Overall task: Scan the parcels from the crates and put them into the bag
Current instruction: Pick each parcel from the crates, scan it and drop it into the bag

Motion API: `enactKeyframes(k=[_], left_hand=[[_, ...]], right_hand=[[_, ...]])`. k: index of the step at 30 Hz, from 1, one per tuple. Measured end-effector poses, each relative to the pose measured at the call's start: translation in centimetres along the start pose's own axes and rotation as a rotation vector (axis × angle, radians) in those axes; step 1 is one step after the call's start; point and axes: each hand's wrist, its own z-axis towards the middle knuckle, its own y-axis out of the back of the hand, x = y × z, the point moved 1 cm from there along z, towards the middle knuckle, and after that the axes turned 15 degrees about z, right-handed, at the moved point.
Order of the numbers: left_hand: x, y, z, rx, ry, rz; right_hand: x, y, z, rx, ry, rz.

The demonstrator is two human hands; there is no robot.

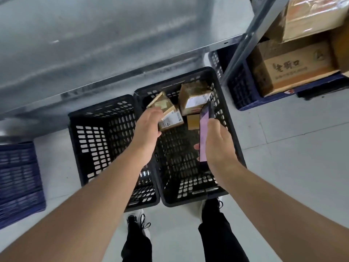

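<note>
Two black slotted crates stand side by side on the floor under a metal shelf. The left crate [98, 137] holds nothing I can see. The right crate [232, 140] holds cardboard parcels at its far end. My left hand [148, 125] grips a small taped parcel [166, 110] with a white label, lifted over the right crate. A larger labelled parcel [192, 99] and a small flat brown one [193, 121] lie behind it. My right hand [217, 146] holds a phone scanner [204, 129], its lit screen turned toward the parcels. No bag is in view.
A grey metal shelf [94, 44] overhangs the crates' far ends. A blue crate [18, 182] stands at the left. At the right another blue crate [243, 91] carries large cardboard boxes [290, 69] beside a shelf post. My feet stand just behind the black crates.
</note>
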Motion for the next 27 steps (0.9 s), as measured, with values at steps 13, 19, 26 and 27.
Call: enactKeyframes(k=[13, 19, 26, 27], left_hand=[[8.6, -2.2, 19.7, -0.144, -0.268, 0.739], [9.5, -3.1, 22.7, -0.127, -0.302, 1.107], [9.9, -3.6, 19.4, -0.127, -0.297, 1.065], [9.8, -3.4, 18.4, -0.105, -0.292, 0.976]], right_hand=[[-7.4, -4.2, 11.0, -0.021, -0.076, 0.03], [-9.9, -3.8, 10.1, -0.03, -0.116, 0.03], [-10.4, -3.0, 7.9, -0.076, -0.131, 0.05], [-10.3, -3.0, 7.1, -0.09, -0.132, 0.061]])
